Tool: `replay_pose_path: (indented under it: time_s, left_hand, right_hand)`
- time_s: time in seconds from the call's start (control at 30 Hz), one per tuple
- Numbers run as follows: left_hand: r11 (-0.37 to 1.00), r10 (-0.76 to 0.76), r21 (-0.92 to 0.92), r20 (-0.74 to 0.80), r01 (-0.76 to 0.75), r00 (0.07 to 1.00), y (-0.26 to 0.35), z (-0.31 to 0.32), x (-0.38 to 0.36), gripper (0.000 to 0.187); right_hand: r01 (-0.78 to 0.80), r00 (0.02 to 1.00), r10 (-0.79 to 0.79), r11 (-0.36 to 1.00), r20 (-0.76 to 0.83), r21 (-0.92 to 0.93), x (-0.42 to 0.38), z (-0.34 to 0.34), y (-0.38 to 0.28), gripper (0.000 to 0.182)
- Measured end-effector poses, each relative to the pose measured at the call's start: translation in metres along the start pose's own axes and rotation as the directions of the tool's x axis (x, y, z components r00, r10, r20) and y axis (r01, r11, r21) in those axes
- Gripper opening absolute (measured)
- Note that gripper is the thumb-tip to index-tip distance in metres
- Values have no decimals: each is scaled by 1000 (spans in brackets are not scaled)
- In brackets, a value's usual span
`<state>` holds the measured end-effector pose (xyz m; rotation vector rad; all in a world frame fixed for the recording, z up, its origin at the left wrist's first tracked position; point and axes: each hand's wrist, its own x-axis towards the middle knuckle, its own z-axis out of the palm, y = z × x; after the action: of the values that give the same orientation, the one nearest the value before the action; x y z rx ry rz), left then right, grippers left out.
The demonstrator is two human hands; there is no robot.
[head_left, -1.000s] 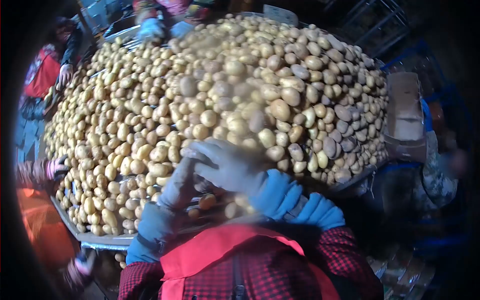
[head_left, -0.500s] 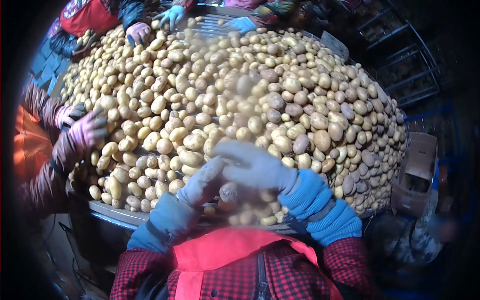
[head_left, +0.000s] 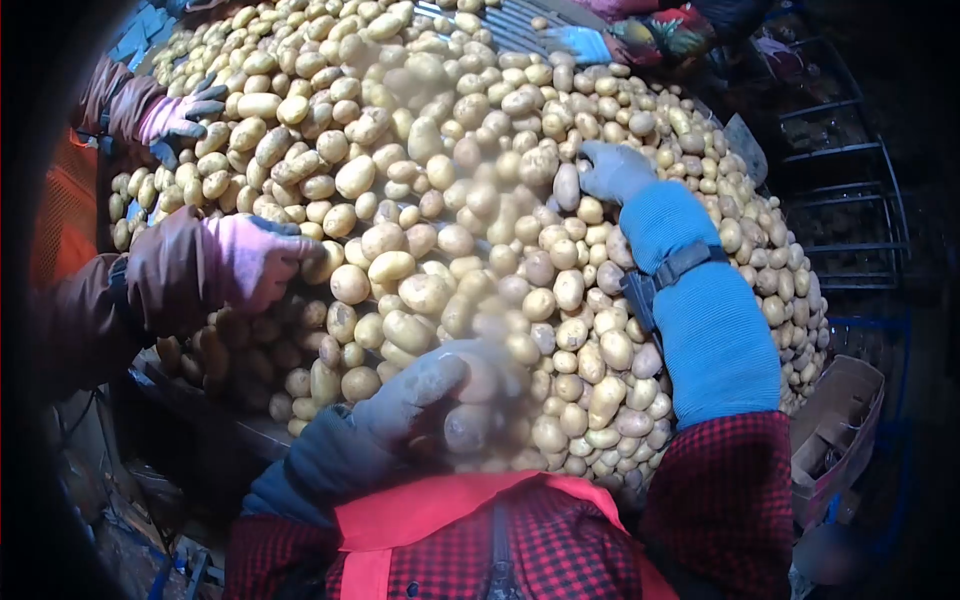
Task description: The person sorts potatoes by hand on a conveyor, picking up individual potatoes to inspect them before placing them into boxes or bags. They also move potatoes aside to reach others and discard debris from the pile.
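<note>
My left hand (head_left: 415, 395), in a grey glove, is low in the view near my apron, its fingers curled round a brownish potato (head_left: 468, 428) and another just above it; a blur hides part of the grip. Reaching out to the upper right, my right hand (head_left: 615, 172) wears a grey glove below a blue sleeve. Its bent fingers are closed at a darker oval potato (head_left: 566, 186) on the pile. Yellow and brown potatoes (head_left: 425, 292) of many sizes lie heaped around both hands.
At the left, a co-worker's pink-gloved hands (head_left: 258, 258) touch the pile. Another person's blue-gloved hand (head_left: 582, 44) rests beside metal slats (head_left: 505, 28) at the top. A brown box (head_left: 838, 425) stands at right, below a metal rack (head_left: 850, 195).
My hands, close together before, are now apart: the right has reached forward and right, the left stays low. The view has shifted, and the left co-worker's hands have spread apart over the pile.
</note>
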<state>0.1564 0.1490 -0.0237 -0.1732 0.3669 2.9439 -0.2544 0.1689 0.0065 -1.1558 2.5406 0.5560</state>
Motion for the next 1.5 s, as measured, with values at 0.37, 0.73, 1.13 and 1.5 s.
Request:
replay_pose_path:
  time_s: [0.37, 0.73, 1.13, 1.5]
  left_hand:
    - [999, 1, 43, -38, 1, 999, -2, 5, 1, 73]
    - [966, 221, 159, -102, -203, 970, -1, 13, 6, 68]
    - [946, 246, 220, -3, -240, 969, -14, -18, 7, 81]
    - [893, 101, 441, 4, -93, 995, -22, -14, 7, 71]
  right_hand:
    - [59, 990, -25, 968, -137, 244, -30, 16, -24, 41]
    - [368, 926, -216, 334, -310, 868, -160, 25, -109, 45]
    - [211, 975, 125, -275, -183, 938, -260, 77, -136, 24]
    - [530, 766, 406, 39, -498, 847, -266, 106, -165, 30]
